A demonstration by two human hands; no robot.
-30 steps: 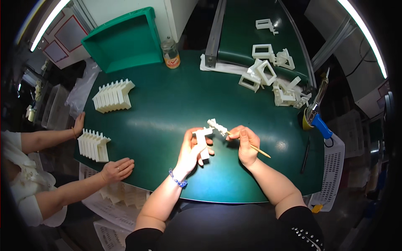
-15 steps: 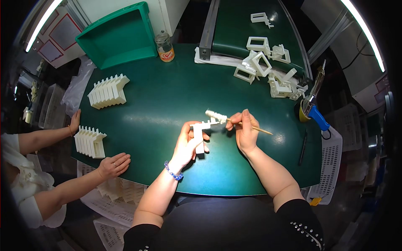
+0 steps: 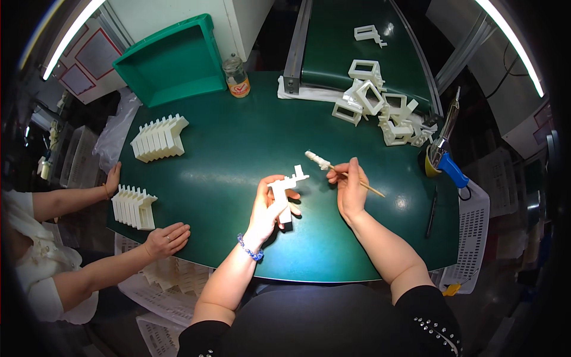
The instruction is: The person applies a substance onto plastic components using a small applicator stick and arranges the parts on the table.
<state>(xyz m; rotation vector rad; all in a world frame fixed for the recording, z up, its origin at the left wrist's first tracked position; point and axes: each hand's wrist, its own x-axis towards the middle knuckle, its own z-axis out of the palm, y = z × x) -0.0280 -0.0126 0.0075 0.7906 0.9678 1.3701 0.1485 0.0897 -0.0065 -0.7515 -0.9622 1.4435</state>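
Over the middle of the green table, my left hand (image 3: 265, 209) grips a white plastic part (image 3: 282, 199), its notched arm pointing up and to the right. My right hand (image 3: 351, 188) pinches a thin wooden stick (image 3: 373, 190) whose far end is wrapped in white cotton-like material (image 3: 318, 160). That wrapped tip hovers a little to the right of the part's arm, apart from it. Loose white parts of a similar kind (image 3: 370, 97) lie in a heap at the far right, by the end of the belt.
A conveyor belt (image 3: 333, 41) carries one more part. Two rows of white parts (image 3: 159, 140) stand at left, beside a co-worker's hands (image 3: 168, 240). A green bin (image 3: 172, 65), a glass jar (image 3: 237, 77), a blue-handled soldering iron (image 3: 452, 168) and a black pen-like tool (image 3: 432, 212) surround the workspace.
The wrapped tip of the stick has moved off the white part, to the right and upward. Several loose parts by the belt have shifted toward me.
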